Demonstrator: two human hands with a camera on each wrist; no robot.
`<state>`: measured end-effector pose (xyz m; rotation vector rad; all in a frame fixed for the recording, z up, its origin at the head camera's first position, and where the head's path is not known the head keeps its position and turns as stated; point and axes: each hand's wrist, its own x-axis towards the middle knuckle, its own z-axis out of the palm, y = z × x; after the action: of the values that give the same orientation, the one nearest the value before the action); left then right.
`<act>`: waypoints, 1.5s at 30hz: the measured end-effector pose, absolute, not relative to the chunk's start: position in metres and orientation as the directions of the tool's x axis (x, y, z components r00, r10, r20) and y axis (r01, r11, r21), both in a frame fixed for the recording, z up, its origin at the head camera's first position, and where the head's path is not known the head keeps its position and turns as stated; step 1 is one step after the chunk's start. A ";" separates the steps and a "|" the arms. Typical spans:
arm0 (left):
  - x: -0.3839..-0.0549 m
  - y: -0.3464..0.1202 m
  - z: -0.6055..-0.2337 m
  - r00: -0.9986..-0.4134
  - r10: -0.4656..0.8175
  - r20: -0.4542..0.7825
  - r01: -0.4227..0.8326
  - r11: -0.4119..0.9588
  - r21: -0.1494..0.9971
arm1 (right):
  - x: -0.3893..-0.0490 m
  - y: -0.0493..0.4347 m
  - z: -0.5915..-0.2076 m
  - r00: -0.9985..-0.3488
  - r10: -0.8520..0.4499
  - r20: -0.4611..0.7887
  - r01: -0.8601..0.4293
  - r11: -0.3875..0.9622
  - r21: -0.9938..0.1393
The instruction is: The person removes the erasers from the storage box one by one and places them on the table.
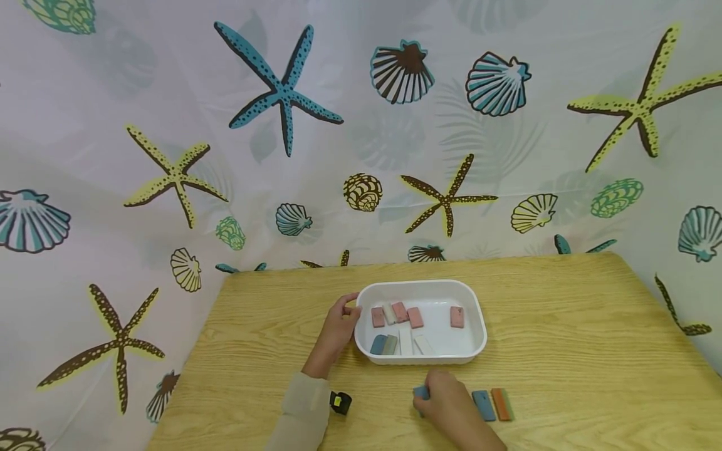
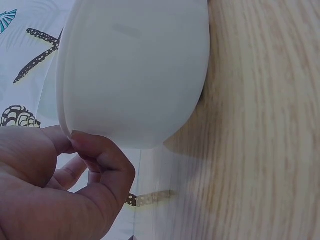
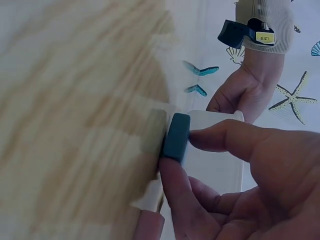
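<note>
My left hand (image 1: 341, 322) grips the left end of a white plastic tub (image 1: 420, 361), thumb and fingers pinching its rim in the left wrist view. The tub stands upright on the table. In front of it, my right hand (image 1: 448, 401) pinches a blue block-shaped eraser (image 3: 177, 136) between thumb and finger, close to the tabletop. Just right of that hand lie another blue eraser (image 1: 483, 405) and an orange-and-green eraser (image 1: 502, 404). Inside the tub are several pink erasers (image 1: 415, 317), white pieces (image 1: 405, 342), a blue eraser (image 1: 378, 344) and a greyish one (image 1: 390, 344).
The wooden table (image 1: 564, 326) extends to both sides of the tub. A patterned cloth (image 1: 338, 238) with starfish and shells hangs behind and beside it. A black wrist camera (image 1: 341, 403) sits on the left sleeve.
</note>
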<state>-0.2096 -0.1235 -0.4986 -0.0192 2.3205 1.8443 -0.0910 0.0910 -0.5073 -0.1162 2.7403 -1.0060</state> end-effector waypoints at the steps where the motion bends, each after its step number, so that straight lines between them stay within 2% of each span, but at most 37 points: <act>1: -0.207 -0.123 -0.494 -0.984 0.102 -0.145 -0.118 0.235 0.965 | -0.092 0.091 -0.508 -0.973 -0.152 -0.176 -0.003 0.766 -0.642; 4: -0.202 -0.121 -0.483 -0.985 0.100 -0.139 -0.109 0.257 0.960 | -0.094 0.090 -0.511 -0.973 -0.159 -0.170 -0.017 0.778 -0.627; 11: -0.220 -0.126 -0.519 -0.989 0.072 -0.132 -0.109 0.259 0.960 | -0.094 0.089 -0.508 -0.973 -0.157 -0.168 -0.033 0.818 -0.574; 15: -0.221 -0.127 -0.519 -0.987 0.082 -0.135 -0.111 0.244 0.964 | -0.092 0.091 -0.499 -0.977 -0.167 -0.135 -0.065 0.830 -0.555; 22: -0.221 -0.127 -0.519 -0.987 0.078 -0.139 -0.115 0.251 0.961 | -0.096 0.102 -0.471 -0.976 -0.214 -0.035 -0.129 0.704 -0.699; 27: -0.220 -0.125 -0.520 -0.989 0.060 -0.135 -0.114 0.275 0.955 | -0.117 0.116 -0.457 -0.991 -0.122 0.045 -0.115 0.659 -0.743; 35: -0.220 -0.125 -0.519 -0.989 0.056 -0.136 -0.116 0.277 0.954 | -0.146 0.135 -0.457 -0.996 -0.008 0.094 -0.068 0.751 -0.657; 45: -0.220 -0.125 -0.520 -0.991 0.065 -0.120 -0.097 0.281 0.955 | -0.174 0.134 -0.477 -0.993 0.024 0.117 -0.036 0.875 -0.483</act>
<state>-0.2195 -0.1247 -0.5199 -0.0306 2.4032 1.8059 -0.1745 0.1345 -0.4770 -0.0101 3.1573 -0.8168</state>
